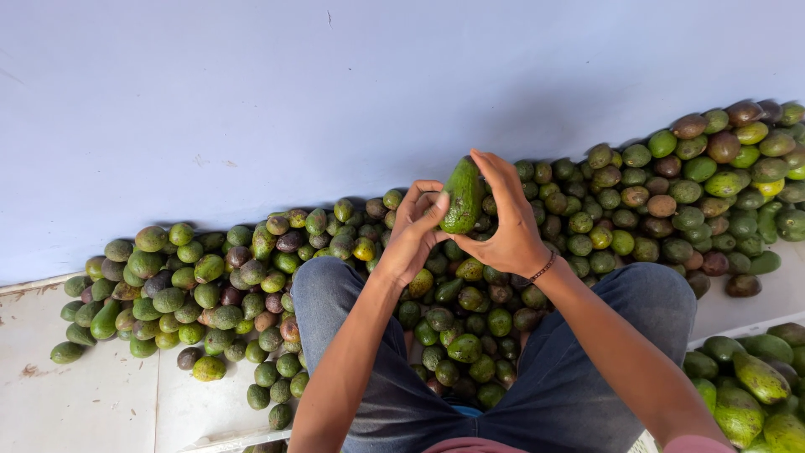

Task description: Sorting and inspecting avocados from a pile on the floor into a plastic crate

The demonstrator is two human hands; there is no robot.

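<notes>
I hold one long green avocado point(463, 195), its skin smooth with a dull shine, upright above the pile and between my knees. My right hand point(507, 226) has its grip clamped on the fruit, fingers curled over the top and right flank, a thin cord bracelet point(543, 268) at the wrist. My left hand point(412, 232) closes against the left side, thumb and fingertips pressing the skin. Below and beyond lies a heap of avocados point(251, 285), rounded and pear-shaped, mostly green, some brown or purplish, spread along the pale blue wall point(335, 84) on the white tiled floor point(92, 394). My denim-clad legs point(587, 369) frame the near fruit. More large avocados point(746, 386) sit at near right.
</notes>
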